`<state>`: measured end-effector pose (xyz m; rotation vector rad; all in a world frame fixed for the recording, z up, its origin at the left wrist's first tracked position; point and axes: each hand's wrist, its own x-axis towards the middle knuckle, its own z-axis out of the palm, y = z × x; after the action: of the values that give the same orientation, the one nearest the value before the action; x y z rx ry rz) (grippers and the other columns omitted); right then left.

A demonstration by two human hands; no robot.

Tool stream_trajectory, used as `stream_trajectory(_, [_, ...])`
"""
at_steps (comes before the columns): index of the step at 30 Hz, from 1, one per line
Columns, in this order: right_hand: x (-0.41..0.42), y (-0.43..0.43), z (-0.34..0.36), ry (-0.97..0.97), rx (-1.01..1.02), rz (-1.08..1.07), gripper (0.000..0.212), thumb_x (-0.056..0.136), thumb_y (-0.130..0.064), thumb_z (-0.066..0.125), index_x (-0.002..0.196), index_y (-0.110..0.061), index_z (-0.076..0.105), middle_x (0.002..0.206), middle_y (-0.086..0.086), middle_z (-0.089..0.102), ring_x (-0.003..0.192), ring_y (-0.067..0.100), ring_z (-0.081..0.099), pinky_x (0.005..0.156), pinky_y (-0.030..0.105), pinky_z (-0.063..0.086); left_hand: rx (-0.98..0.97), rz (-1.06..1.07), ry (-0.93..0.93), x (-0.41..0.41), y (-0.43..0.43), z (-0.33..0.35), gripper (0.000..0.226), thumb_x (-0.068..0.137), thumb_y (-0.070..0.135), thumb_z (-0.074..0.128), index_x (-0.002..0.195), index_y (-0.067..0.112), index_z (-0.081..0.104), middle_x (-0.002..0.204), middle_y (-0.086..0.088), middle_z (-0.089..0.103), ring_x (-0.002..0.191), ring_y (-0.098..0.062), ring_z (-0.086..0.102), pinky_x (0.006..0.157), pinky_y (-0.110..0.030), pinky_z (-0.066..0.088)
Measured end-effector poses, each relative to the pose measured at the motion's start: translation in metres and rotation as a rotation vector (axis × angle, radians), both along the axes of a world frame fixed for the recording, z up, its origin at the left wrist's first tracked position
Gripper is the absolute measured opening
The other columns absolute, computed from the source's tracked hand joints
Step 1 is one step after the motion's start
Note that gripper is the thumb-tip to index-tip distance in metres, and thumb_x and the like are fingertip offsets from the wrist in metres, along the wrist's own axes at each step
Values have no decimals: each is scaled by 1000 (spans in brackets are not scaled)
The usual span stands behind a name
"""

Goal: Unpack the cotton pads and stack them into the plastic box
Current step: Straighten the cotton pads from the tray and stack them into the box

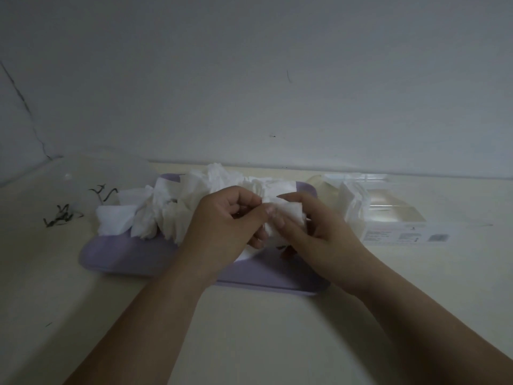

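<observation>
While the left hand (222, 220) and right hand (319, 229) both pinch a cotton pad (288, 211), opposing pull may tear it short of the plastic box (394, 215) at three o'clock.

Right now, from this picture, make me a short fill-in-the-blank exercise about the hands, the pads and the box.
The white pad is held by ____ hands, the left hand and the right hand.
The clear plastic box lies to the ____ of the purple tray.
The dark twisted strips lie on the table to the ____ of the tray.
Missing words: both; right; left.
</observation>
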<state>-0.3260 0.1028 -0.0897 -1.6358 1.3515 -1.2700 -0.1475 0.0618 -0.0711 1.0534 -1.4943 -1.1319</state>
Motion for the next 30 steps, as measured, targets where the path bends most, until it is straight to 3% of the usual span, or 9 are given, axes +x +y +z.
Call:
stream_trajectory(3, [-3, -2, -3, 54, -25, -38, 15, 104, -27, 66, 117, -33, 68, 91, -5, 75, 74, 22, 77, 71, 50, 66, -25, 18, -86, 7, -4, 2, 14, 96, 18, 70, 87, 8, 73, 70, -12, 74, 60, -27, 70, 56, -34, 57])
stream_trajectory(6, [-4, -2, -1, -57, -16, -63, 18, 105, -20, 62, 117, -31, 69, 96, -1, 74, 82, 23, 76, 68, 43, 64, -192, 101, -539, 22, -16, -5, 12, 90, 28, 72, 80, 22, 71, 69, 2, 73, 65, -15, 71, 61, -32, 58])
stream_trajectory(9, [-4, -3, 2, -167, 38, -67, 33, 104, -16, 56, 104, -45, 71, 99, 5, 74, 90, 29, 74, 68, 40, 63, -138, 50, -896, 32, -18, -8, 28, 76, 51, 73, 83, 23, 71, 78, 5, 68, 77, -14, 68, 73, -35, 58])
stream_trajectory(11, [-3, -4, 1, -183, 48, -77, 34, 103, -14, 54, 103, -43, 71, 99, 6, 74, 86, 26, 73, 70, 43, 62, -78, 16, -925, 32, -15, -6, 31, 74, 54, 76, 86, 26, 69, 82, 8, 66, 81, -14, 66, 78, -36, 57])
stream_trajectory(16, [-5, -6, -3, -158, -4, -181, 31, 101, -12, 58, 121, -34, 66, 103, 2, 75, 86, 23, 76, 76, 45, 66, -36, -120, -823, 27, -12, -5, 21, 81, 37, 80, 78, 26, 62, 67, 8, 66, 65, -12, 64, 62, -30, 49])
stream_trajectory(20, [-7, -8, -4, -113, -6, -281, 38, 100, -14, 62, 135, -29, 62, 106, 3, 75, 82, 8, 75, 71, 27, 63, -26, -145, -552, 24, -14, -6, 23, 81, 22, 84, 93, 28, 65, 83, 1, 70, 70, -11, 64, 71, -41, 58])
stream_trajectory(24, [-11, -10, -6, -129, 17, -299, 44, 98, -19, 68, 140, -26, 61, 112, 1, 75, 98, 13, 75, 74, 26, 63, 3, -175, -778, 27, -10, -7, 42, 67, 56, 89, 94, 32, 67, 92, 11, 68, 82, -4, 65, 73, -24, 51])
stream_trajectory(28, [-10, -10, -8, -89, 47, -293, 55, 83, -36, 74, 137, -27, 63, 108, -4, 79, 100, 16, 76, 92, 48, 63, -27, -329, -903, 26, -1, -2, 33, 71, 51, 87, 88, 33, 65, 87, 14, 66, 72, 1, 60, 65, -18, 46])
stream_trajectory(30, [-10, -11, -9, -92, 32, -279, 40, 88, -28, 77, 127, -28, 68, 101, -2, 80, 95, 18, 78, 91, 51, 63, -85, -386, -866, 22, 1, 0, 27, 78, 40, 85, 87, 29, 63, 77, 11, 61, 61, 0, 52, 58, -17, 41])
